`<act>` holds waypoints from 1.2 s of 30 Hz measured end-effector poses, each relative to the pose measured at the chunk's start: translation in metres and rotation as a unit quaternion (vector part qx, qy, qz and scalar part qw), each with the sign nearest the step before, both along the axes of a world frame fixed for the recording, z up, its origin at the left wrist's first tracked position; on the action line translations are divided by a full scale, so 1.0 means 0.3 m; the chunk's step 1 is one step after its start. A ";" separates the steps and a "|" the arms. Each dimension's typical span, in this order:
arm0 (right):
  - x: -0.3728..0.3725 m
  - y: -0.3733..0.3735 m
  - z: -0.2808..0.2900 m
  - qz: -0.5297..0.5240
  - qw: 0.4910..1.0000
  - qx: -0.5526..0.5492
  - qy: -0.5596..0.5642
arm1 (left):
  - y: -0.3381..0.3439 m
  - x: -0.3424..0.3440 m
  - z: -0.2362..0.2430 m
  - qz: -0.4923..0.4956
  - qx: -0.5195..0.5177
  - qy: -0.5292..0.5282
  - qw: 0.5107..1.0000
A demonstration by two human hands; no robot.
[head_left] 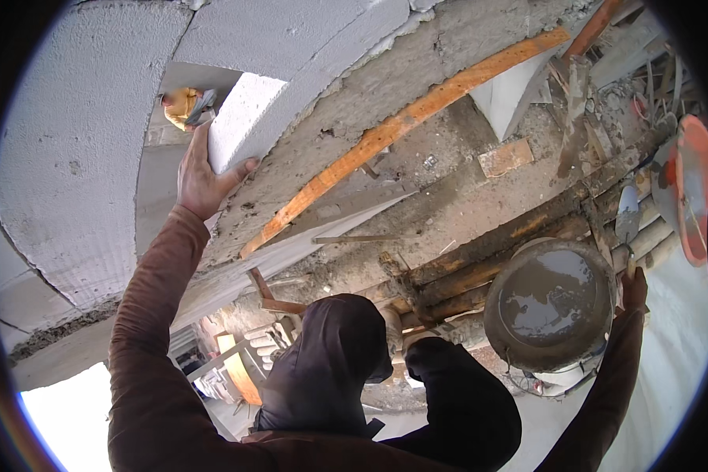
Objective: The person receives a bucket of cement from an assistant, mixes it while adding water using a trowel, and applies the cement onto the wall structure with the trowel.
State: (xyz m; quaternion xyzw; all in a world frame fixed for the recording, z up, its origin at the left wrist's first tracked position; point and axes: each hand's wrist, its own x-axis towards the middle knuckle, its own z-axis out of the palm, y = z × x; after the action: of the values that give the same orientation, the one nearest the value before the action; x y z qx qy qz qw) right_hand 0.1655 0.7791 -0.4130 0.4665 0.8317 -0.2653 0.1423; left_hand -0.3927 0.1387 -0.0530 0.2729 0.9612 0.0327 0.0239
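The pale block (248,118) lies up and ahead of the left hand (204,179), its near corner set between that hand's widely spread fingers and thumb; whether they bear any weight is hard to tell from this angle. Its long axis runs away from the hand, up and to the right, along the block wall (79,141). The left hand is clearly the nearer one. The right hand (634,289) is well apart on the far right, closed round the handle of a trowel (628,212), blade pointing away from the wearer, just beside a round tub (519,358) of wet grey mortar (554,287).

Left of the block's end there is an opening (a person in yellow (181,106) shows through it). Right of it comes rough grey masonry (311,157), then an orange-brown board (401,122) slanting roughly the same way. Between the hands is wide room above wooden poles (456,307), though the wearer's dark-clad legs (322,354) fill its near side; a red basin (696,189) stands ahead of the right hand, limiting outward room
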 end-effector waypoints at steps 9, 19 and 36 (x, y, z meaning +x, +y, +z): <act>-0.062 -0.304 0.567 -0.105 0.984 0.127 0.061 | -0.025 0.028 0.009 -0.009 0.047 0.027 0.998; -0.048 -0.969 1.274 -0.042 0.975 0.185 0.112 | -0.058 0.053 0.006 -0.020 0.106 0.070 0.992; -0.208 -1.076 0.794 -0.105 0.976 -0.147 -0.123 | -0.102 -0.004 -0.056 -0.021 0.096 0.069 0.993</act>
State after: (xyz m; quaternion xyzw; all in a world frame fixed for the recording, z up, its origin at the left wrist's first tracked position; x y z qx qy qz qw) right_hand 0.1032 0.4563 -0.1748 0.5547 0.7056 -0.3388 0.2823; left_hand -0.3939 0.1082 -0.0698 0.2954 0.9472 0.1051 -0.0675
